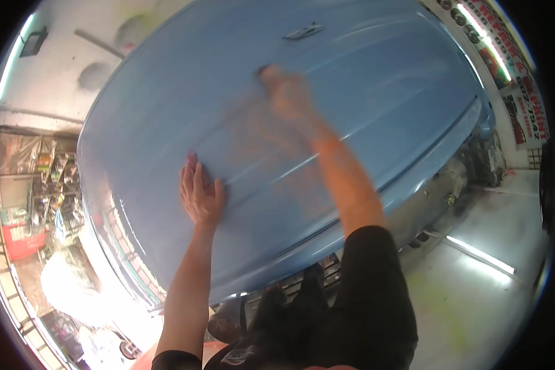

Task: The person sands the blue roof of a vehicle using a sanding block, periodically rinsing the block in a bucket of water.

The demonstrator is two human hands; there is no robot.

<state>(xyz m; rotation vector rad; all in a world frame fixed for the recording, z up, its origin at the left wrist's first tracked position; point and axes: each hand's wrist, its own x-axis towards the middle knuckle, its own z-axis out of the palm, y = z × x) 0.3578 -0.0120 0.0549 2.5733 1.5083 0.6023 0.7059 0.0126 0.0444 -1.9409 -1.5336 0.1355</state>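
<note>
A large blue car panel [145, 117], which looks like a bonnet, spreads out in front of me. My left hand [200, 192] lies palm down on its left part, fingers stretched and nothing in the grasp. Farther off and to the right, my right hand [287, 98] is on the panel near its middle, smeared by motion. Its fingers look closed, and a small dark thing [263, 71] shows at their far end, too blurred to name. Beyond that hand, a small slim piece [302, 31] sits on the panel.
The panel's curved front edge [302, 246] runs close before my body, with dark parts below it. Cluttered shelves [55, 197] stand at the left. A lit tube lamp [480, 254] shows at the lower right, and a printed banner [527, 108] at the upper right.
</note>
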